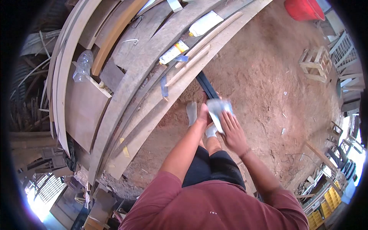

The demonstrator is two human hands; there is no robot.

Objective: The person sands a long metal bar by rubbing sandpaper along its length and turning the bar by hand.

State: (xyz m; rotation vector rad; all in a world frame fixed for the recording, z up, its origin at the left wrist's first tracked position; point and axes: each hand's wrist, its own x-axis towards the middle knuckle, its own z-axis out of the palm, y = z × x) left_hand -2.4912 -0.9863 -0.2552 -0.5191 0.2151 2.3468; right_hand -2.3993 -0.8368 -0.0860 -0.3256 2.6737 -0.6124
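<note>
My left hand [204, 114] is closed around a long dark strip [207, 85], near its lower end. The strip runs up and away from me, its far end meeting the edge of the wooden bench. Against the strip, my right hand [234, 132] holds a white and light-blue sheet [216, 111], its fingers laid long over it. The sheet is smeared by motion, so I cannot tell whether it is paper, plastic or cloth. Parts of the left fingers are hidden behind the strip and the sheet.
A wooden bench [143, 126] curves along the left, bearing a white tube [206, 23], a smaller tube [173, 52], thin wood sticks [189, 65] and a clear plastic bottle [83, 63]. On the dirt floor are a red tub [304, 9] and a wooden crate [315, 63].
</note>
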